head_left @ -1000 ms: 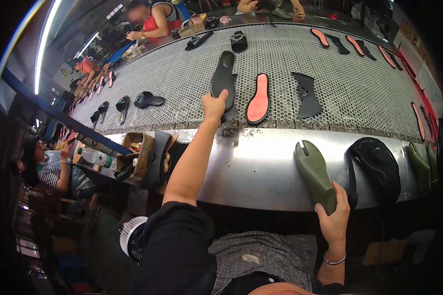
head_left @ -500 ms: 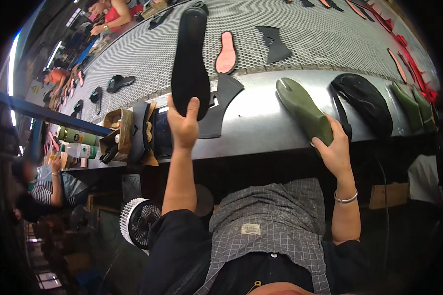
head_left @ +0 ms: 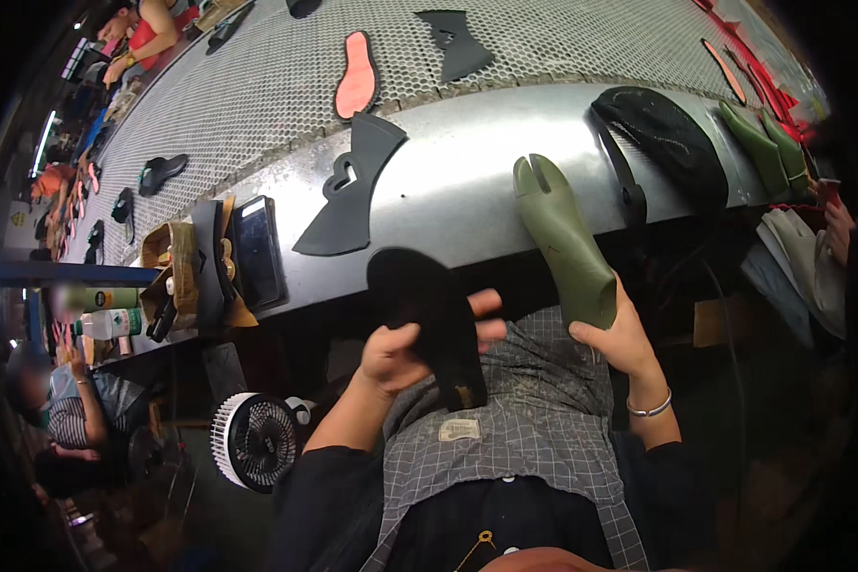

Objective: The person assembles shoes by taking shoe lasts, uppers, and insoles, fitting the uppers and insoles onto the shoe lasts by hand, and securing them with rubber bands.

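Note:
My left hand (head_left: 391, 362) grips a black foot-shaped insole (head_left: 427, 310) over my lap, in front of the metal table edge. The thumb is on one side of it and fingertips show past the other. A green shoe last (head_left: 567, 238) with a slit in its toe is held at the heel by my right hand (head_left: 624, 334). Its toe points away over the table. Between the two, farther back, a dark grey upper piece (head_left: 367, 195) with a heart-shaped cut-out lies flat on the metal table (head_left: 467, 205).
Behind the table, a mesh conveyor (head_left: 257, 114) bears a pink insole (head_left: 357, 78) and another grey upper piece (head_left: 458, 46). A black cloth-like item (head_left: 672, 143) and green lasts (head_left: 755, 148) lie right; a dark tablet-like device (head_left: 257, 250) and cardboard box (head_left: 176, 253) left. A fan (head_left: 253, 439) stands below.
My left hand has brought the black insole down from above the table to my lap, uncovering the grey upper piece. My right hand still holds the last, now a little nearer me.

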`<state>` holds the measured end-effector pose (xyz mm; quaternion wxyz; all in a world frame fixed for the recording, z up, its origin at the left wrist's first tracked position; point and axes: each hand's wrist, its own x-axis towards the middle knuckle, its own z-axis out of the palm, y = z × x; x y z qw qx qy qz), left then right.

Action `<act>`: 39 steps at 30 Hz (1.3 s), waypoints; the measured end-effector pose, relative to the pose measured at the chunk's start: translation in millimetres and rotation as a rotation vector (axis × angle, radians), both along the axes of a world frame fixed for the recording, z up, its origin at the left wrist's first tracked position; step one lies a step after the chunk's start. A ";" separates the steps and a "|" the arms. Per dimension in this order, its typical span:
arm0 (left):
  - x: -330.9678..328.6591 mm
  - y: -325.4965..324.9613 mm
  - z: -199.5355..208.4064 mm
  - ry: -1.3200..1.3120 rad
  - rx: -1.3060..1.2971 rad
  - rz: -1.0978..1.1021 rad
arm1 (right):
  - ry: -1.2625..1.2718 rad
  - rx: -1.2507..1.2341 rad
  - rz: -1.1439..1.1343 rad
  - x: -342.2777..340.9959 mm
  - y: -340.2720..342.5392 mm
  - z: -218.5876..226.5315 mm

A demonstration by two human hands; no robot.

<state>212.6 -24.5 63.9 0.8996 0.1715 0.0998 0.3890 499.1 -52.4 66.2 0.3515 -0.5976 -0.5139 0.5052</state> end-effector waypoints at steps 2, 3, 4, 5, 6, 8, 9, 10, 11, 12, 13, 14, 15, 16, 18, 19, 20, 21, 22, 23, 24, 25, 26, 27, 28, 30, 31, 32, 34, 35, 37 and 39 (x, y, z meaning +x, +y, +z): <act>0.7 6.9 -5.2 0.067 0.057 -0.072 | 0.156 -0.078 -0.020 2.3 -6.6 -4.6; 3.8 15.2 -10.5 0.127 0.090 -0.017 | 0.311 -0.146 0.045 3.9 -7.1 -4.8; 8.7 24.0 -15.6 0.189 0.125 0.039 | 0.467 -0.213 0.110 5.4 -7.5 -4.0; 22.7 27.0 -8.9 0.319 -0.018 0.180 | 0.412 -0.119 0.103 -6.9 -6.9 9.0; 36.6 33.4 -3.1 0.392 -0.024 0.247 | 0.349 -0.023 0.080 -18.2 -6.3 16.9; 56.8 35.7 -3.1 0.244 0.057 0.315 | 0.267 0.119 0.167 -40.3 4.1 36.7; 64.9 38.9 16.8 0.106 0.075 0.267 | 0.271 0.109 0.164 -41.0 6.4 44.2; 59.6 44.3 1.0 0.108 0.095 0.254 | 0.027 0.160 0.237 -40.7 8.8 50.7; 58.3 47.1 6.0 0.149 0.104 0.315 | -0.218 0.211 0.310 -40.2 10.1 55.1; 57.3 49.1 12.9 0.189 0.111 0.380 | -0.087 0.015 0.181 -36.0 7.6 56.6; 48.6 54.5 15.6 0.214 0.150 0.383 | -0.115 0.025 0.151 -20.2 0.7 48.9; 42.0 58.4 20.8 0.262 0.126 0.486 | -0.142 0.036 0.130 -6.7 -6.7 43.2; 32.5 65.2 19.3 0.260 0.084 0.543 | 0.192 -0.019 0.107 -4.8 -8.6 39.4; 30.2 68.8 20.6 0.206 0.001 0.656 | 0.525 -0.080 0.078 -3.1 -9.4 35.1; 32.7 80.9 16.4 -0.150 -0.238 0.592 | 1.165 -0.061 0.305 -9.9 -7.1 18.3; 43.8 83.8 17.1 -0.096 -0.264 0.587 | 1.099 -0.156 0.279 -19.5 -5.5 10.7; 60.0 82.6 16.0 -0.030 -0.285 0.597 | 1.046 -0.258 0.265 -29.4 0.5 2.9; 76.7 78.4 14.7 -0.068 -0.347 0.501 | 1.078 -0.339 0.073 -41.6 11.2 5.0; 87.3 72.8 12.2 -0.065 -0.413 0.460 | 1.106 -0.422 -0.114 -50.3 19.3 6.7; 91.5 65.5 8.1 -0.157 -0.440 0.370 | 0.815 -0.250 -0.078 -41.2 20.9 2.8; 95.4 58.5 4.0 -0.250 -0.467 0.273 | 0.716 -0.100 0.113 -22.8 26.4 -3.1; 97.5 54.3 -2.0 -0.255 -0.473 0.270 | 0.563 0.049 0.168 -11.3 21.9 -4.0; 96.1 49.6 -12.0 -0.243 -0.324 0.174 | 0.413 0.192 0.230 -8.7 19.8 3.0; 95.8 44.0 -19.5 -0.232 -0.174 0.076 | 0.287 0.190 0.117 -5.0 13.3 11.1; 98.1 36.7 -26.9 -0.157 -0.099 0.052 | 0.160 0.189 0.004 -3.6 6.4 18.3; 106.0 17.3 -48.3 -0.111 -0.045 -0.034 | -0.139 0.519 0.100 0.3 -0.1 27.9; 106.6 9.6 -53.3 -0.093 -0.091 -0.063 | -0.150 0.556 0.187 -5.5 -0.2 37.9; 104.8 3.5 -62.8 -0.069 -0.140 -0.083 | -0.150 0.591 0.280 -18.3 0.7 39.6; 107.2 5.6 -76.3 -0.164 -0.260 -0.108 | -0.213 0.521 0.422 -38.5 -4.9 38.5; 111.6 6.2 -83.4 -0.213 -0.240 -0.143 | -0.233 0.443 0.411 -49.9 -8.2 24.3; 110.9 6.9 -88.4 -0.251 -0.218 -0.148 | -0.208 0.527 0.366 -52.2 -11.3 3.8; 104.6 6.8 -87.8 -0.242 -0.162 -0.182 | -0.182 0.524 0.356 -54.1 -13.4 1.5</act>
